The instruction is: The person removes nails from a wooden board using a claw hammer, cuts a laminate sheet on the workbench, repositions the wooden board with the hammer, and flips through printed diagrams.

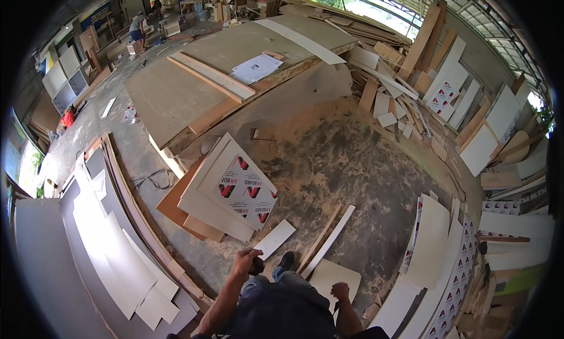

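Note:
My left hand (245,260) is closed in front of my left leg, with something small and dark at its fingers. Just beyond it is a short white board strip (276,239); I cannot tell whether the hand touches it. My right hand (340,291) is curled closed at my right side, above a cream board (333,280) on the floor. What its fingers hold, if anything, is hidden. Between the hands, a long narrow white strip (328,239) lies beside a brown wood strip (319,238). A dark shoe (286,259) shows near them.
Printed white boards (247,189) lean in a stack ahead. Behind them stands a large worktable (205,51) bearing papers (257,68) and strips. Sheets (111,251) lie left; more boards (435,239) stand right. Offcuts (399,107) pile far right. A person (137,30) bends far left.

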Demonstrator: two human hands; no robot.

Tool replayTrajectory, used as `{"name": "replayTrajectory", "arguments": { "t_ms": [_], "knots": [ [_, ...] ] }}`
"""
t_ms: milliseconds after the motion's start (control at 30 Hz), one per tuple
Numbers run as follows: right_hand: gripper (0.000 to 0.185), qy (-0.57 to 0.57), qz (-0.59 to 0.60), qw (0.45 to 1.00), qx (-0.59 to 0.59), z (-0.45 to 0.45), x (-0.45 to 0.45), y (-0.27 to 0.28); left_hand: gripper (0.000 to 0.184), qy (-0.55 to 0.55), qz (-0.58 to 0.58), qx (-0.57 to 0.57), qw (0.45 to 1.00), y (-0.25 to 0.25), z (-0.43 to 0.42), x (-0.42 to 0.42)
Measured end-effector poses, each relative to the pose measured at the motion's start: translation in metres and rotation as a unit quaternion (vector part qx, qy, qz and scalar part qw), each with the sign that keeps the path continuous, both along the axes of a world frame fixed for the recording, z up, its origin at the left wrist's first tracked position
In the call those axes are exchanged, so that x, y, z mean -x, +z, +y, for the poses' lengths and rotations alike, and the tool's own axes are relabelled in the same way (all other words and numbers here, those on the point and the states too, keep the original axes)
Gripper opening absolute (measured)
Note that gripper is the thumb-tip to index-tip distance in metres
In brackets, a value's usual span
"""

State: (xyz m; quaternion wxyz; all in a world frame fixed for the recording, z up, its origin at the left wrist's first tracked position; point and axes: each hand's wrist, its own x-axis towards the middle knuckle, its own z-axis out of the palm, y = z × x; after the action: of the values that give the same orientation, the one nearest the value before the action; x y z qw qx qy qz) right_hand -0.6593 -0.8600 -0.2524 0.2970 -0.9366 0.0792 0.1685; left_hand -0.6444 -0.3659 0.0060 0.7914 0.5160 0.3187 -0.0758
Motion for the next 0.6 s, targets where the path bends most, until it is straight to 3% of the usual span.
{"name": "replayTrajectory", "arguments": {
  "t_ms": [33, 67, 100, 167, 233, 367, 400, 467, 567, 600],
  "knots": [
    [0.021, -0.162, 0.005, 0.979, -0.128, 0.026, -0.065, 0.052, 0.015, 0.035, -0.025, 0.047, 0.998, 0.024, -0.002, -0.04],
    [0.021, -0.185, 0.023, 0.969, -0.163, 0.017, -0.102, 0.051, 0.015, 0.046, -0.039, 0.039, 0.997, 0.03, -0.001, -0.073],
    [0.02, -0.131, -0.062, 0.985, -0.089, 0.013, -0.172, 0.023, 0.014, 0.058, -0.053, 0.031, 0.996, 0.033, 0.001, -0.095],
    [0.016, -0.145, -0.029, 0.981, -0.129, 0.055, -0.215, 0.116, 0.014, 0.078, -0.051, 0.026, 0.995, 0.039, 0.002, -0.124],
    [0.013, -0.265, -0.038, 0.907, -0.325, 0.105, -0.298, 0.167, 0.015, 0.101, -0.049, 0.014, 0.994, 0.039, 0.0, -0.17],
    [0.017, -0.201, -0.032, 0.891, -0.406, 0.157, -0.446, 0.161, 0.013, 0.118, -0.048, 0.034, 0.991, 0.024, -0.001, -0.299],
    [0.018, -0.177, 0.054, 0.888, -0.421, 0.191, -0.466, 0.179, 0.012, 0.126, -0.031, 0.028, 0.991, 0.017, 0.001, -0.328],
    [0.021, -0.136, 0.072, 0.895, -0.418, 0.214, -0.515, 0.168, 0.012, 0.136, -0.021, 0.025, 0.99, -0.003, 0.009, -0.376],
    [0.021, -0.112, 0.121, 0.883, -0.44, 0.249, -0.537, 0.152, 0.013, 0.127, 0.006, 0.021, 0.992, 0.006, 0.013, -0.417],
    [0.02, -0.086, 0.124, 0.892, -0.427, 0.258, -0.581, 0.157, 0.013, 0.13, 0.002, 0.002, 0.991, -0.003, 0.024, -0.469]
  ]
}}
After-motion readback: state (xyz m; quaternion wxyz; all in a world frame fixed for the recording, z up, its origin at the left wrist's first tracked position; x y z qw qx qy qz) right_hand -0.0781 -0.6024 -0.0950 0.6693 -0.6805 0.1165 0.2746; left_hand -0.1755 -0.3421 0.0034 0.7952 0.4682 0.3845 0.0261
